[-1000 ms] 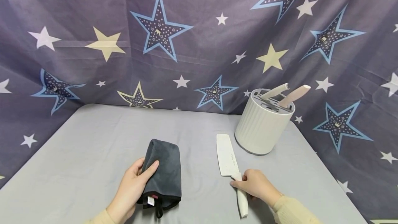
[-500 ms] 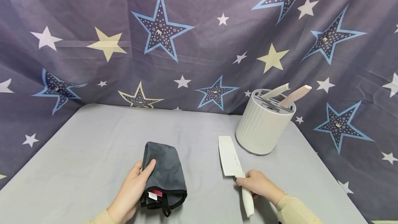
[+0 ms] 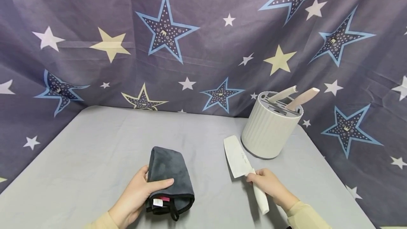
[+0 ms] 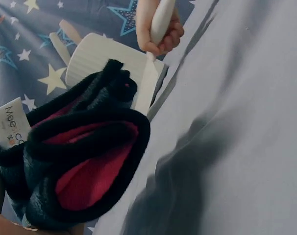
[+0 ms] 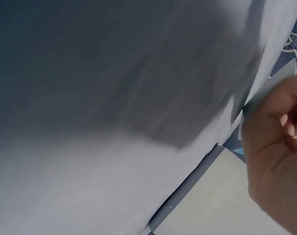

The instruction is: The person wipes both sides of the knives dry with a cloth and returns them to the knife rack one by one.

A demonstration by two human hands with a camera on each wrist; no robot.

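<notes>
My left hand [image 3: 137, 194] grips a folded dark grey cloth [image 3: 171, 172] by its left side, thumb across the top. Black edging, a white label and a loop show at the cloth's near end. In the left wrist view the cloth [image 4: 94, 191] has pink inner folds. To the right, my right hand [image 3: 268, 185] holds a white cleaver [image 3: 236, 156] by its handle near the blade. The blade points away from me, tilted a little above the table, with a shadow beneath. In the right wrist view the right hand [image 5: 278, 156] has curled fingers.
A cream ribbed knife block [image 3: 270, 130] stands behind the cleaver at the right. Two handles, one cream [image 3: 282, 94] and one pink [image 3: 302, 99], stick out of its slotted top. A star-patterned curtain [image 3: 203, 45] hangs behind the grey-covered table [image 3: 105, 144].
The cleaver has come up off the table and shifted right, its handle swinging further right. The cloth has moved slightly right and toward me, and the left thumb now lies further across it.
</notes>
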